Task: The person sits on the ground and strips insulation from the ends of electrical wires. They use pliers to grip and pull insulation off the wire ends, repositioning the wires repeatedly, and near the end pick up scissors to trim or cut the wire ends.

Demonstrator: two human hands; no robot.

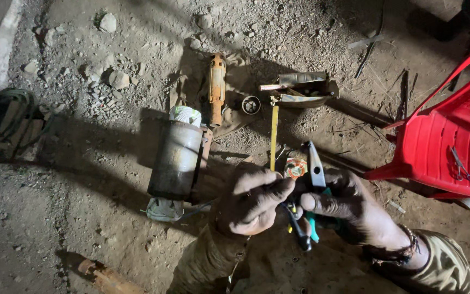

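Note:
My right hand (344, 204) is closed around pliers (315, 174) with grey jaws and teal handles, jaws pointing away from me. My left hand (251, 201) is closed beside it, fingertips pinching something small and thin near the pliers; what it pinches is too small to make out. A dark-handled tool (298, 228) hangs below the two hands. Just left of my left hand lies a grey metal cylinder (176, 159) with wrapped windings at both ends, resting on the dirt.
A rusty orange shaft (216, 87), a small round ring (251, 104), a yellow flat rod (273, 136) and bent metal pieces (300, 87) lie beyond the hands. A red plastic chair (452, 136) with scissors (461, 166) stands right. Stones and a coiled hose (12, 111) lie left.

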